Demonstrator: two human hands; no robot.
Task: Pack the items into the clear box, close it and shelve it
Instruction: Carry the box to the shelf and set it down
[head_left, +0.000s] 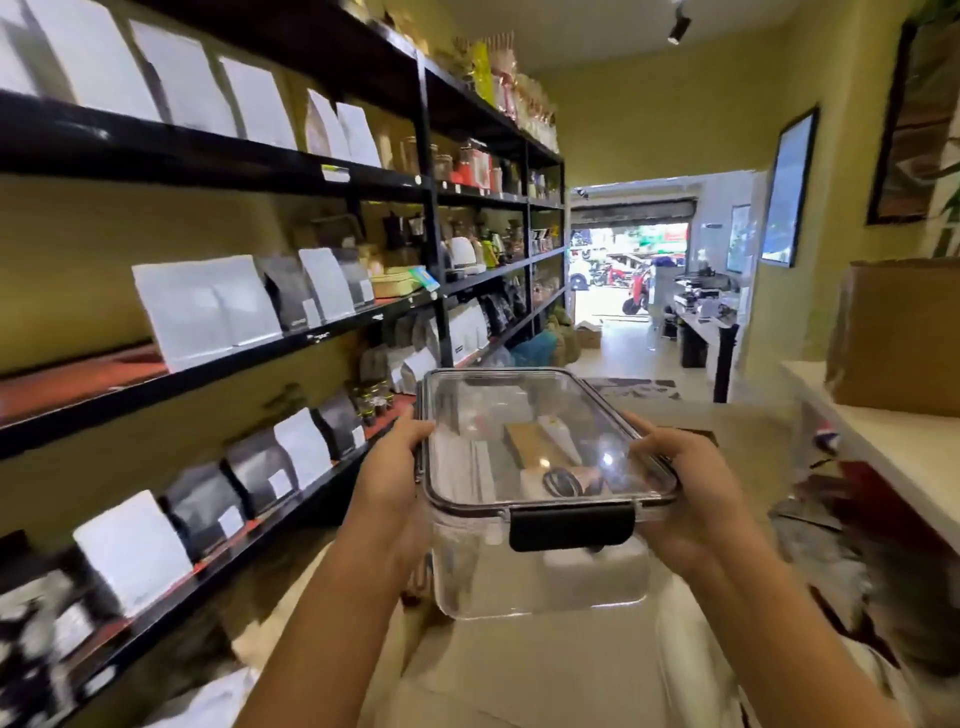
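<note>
Hands gripped the clear box (540, 499) from both sides, carrying it in mid-air in front of the person, not resting on anything. The left hand (395, 478) was wrapped around the box's left long side, its fingers (415, 434) curled up over the lid's rim; the right hand (685, 493) held the opposite side the same way, its fingers (649, 441) closed over the right rim. The transparent lid (524, 415) sat flat on the box, and the black latch (571, 527) on the near short end lay folded down against the wall. Through the lid, packed items (545, 447) showed inside: pale packets, something brown, a dark loop, too blurred to name. The black shelf unit (431, 218) ran along the wall to the person's left, its tiers lined with white and black pouches (208, 306); the box hung just beside the front edge of a lower tier. To the right stood a white surface (893, 441) with a cardboard box (898, 338) near its far edge.
</note>
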